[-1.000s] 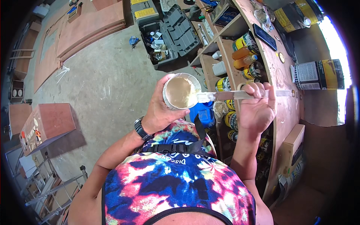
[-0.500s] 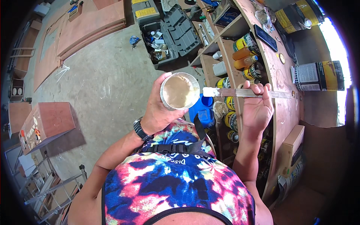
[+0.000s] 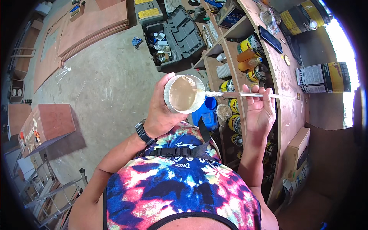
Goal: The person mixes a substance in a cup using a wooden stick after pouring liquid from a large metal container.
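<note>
In front of my chest, my left hand [image 3: 157, 115] is wrapped round a pale round cup [image 3: 167, 100]. Thick beige paste [image 3: 181, 94] coats the inside of the cup, with some smeared on its rim. Between the thumb and fingers of my right hand [image 3: 259, 111] is a thin flat stirring stick [image 3: 235, 94], held level and turned edge-on. Its left end is coated in whitish paste and comes up to the cup's right rim; whether it touches there I cannot tell.
On the right stands a wooden shelf [image 3: 240, 78] with paint cans and bottles; a phone [image 3: 270, 39] lies on its top. An open grey toolbox [image 3: 180, 61] sits on the floor ahead. Plywood sheets [image 3: 96, 34], a wooden box [image 3: 57, 124] and a ladder [image 3: 63, 195] are on the left.
The stick has rolled from its flat face to its edge. My right hand has shifted slightly left, bringing the coated end up to the cup's rim. The cup is nearly still.
</note>
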A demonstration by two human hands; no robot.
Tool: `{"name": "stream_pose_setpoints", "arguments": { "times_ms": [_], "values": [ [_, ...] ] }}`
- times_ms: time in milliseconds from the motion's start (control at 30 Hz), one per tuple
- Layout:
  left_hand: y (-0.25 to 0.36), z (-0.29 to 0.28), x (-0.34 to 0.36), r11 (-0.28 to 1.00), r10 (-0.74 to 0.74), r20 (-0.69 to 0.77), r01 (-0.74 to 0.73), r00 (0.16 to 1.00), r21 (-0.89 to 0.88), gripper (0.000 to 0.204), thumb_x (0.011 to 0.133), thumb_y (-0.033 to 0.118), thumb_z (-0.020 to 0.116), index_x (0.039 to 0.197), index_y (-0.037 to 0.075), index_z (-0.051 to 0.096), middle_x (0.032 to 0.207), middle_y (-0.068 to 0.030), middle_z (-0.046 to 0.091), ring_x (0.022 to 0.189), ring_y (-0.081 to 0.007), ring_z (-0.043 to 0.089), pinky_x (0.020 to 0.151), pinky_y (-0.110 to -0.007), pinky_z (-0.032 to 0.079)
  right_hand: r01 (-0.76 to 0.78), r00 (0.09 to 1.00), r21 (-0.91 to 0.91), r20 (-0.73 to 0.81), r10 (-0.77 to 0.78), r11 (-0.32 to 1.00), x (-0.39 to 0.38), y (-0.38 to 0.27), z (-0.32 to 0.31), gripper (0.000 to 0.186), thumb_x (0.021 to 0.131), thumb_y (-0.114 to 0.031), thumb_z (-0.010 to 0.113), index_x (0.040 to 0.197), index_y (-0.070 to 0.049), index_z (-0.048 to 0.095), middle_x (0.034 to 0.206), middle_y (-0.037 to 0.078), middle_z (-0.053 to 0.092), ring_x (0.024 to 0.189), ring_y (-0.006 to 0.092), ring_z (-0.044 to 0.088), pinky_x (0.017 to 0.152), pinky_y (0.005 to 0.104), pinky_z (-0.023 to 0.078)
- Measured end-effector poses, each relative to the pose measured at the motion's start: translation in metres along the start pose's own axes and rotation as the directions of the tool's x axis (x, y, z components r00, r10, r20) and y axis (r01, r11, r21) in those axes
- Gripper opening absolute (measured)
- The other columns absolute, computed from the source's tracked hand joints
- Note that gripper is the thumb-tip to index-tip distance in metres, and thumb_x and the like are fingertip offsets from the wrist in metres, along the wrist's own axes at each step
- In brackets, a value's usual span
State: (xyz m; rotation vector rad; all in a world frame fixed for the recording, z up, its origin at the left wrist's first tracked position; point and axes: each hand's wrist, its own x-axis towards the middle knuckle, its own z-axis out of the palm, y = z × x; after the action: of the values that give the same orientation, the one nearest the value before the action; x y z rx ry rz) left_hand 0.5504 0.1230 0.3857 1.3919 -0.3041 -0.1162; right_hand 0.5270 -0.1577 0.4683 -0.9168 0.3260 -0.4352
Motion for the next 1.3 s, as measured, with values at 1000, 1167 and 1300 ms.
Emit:
{"name": "stream_pose_setpoints", "arguments": {
  "times_ms": [1000, 1167, 1300],
  "values": [
    [-0.005, -0.004, -0.011, 0.976, -0.022, -0.009, 0.024, 1.0, 0.218, 0.1, 0.069, -0.007, 0.08, 0.155, 0.008, 0.033, 0.144, -0.0074, 0.047, 0.134, -0.0195, 0.05, 0.112, -0.037, 0.045, 0.312, 0.894, -0.367, 0.427, -0.139, 0.876, -0.043, -0.016, 0.063, 0.025, 0.101, -0.004, 0.063, 0.113, -0.007, 0.041, 0.1, 0.009, 0.052, 0.093, 0.033, 0.072, 0.095, 0.0579, 0.056],
    [-0.006, -0.004, -0.011, 0.979, -0.041, 0.015, 0.038, 0.999, 0.198, 0.102, 0.069, -0.006, 0.082, 0.156, 0.008, 0.031, 0.146, -0.0076, 0.047, 0.135, -0.0198, 0.05, 0.112, -0.037, 0.045, 0.318, 0.842, -0.277, 0.522, -0.136, 0.907, -0.033, -0.004, 0.059, 0.027, 0.1, -0.004, 0.064, 0.111, -0.009, 0.04, 0.098, 0.009, 0.051, 0.094, 0.0366, 0.071, 0.098, 0.0641, 0.052],
    [-0.007, -0.005, -0.012, 0.989, -0.082, 0.045, 0.076, 0.996, 0.128, 0.103, 0.069, -0.005, 0.083, 0.157, 0.008, 0.03, 0.146, -0.0076, 0.047, 0.136, -0.0197, 0.049, 0.113, -0.038, 0.044, 0.283, 0.843, -0.244, 0.525, -0.119, 0.928, -0.027, 0.004, 0.062, 0.026, 0.101, -0.004, 0.063, 0.112, -0.01, 0.041, 0.098, 0.007, 0.052, 0.095, 0.0377, 0.072, 0.097, 0.0591, 0.053]
  ]
}}
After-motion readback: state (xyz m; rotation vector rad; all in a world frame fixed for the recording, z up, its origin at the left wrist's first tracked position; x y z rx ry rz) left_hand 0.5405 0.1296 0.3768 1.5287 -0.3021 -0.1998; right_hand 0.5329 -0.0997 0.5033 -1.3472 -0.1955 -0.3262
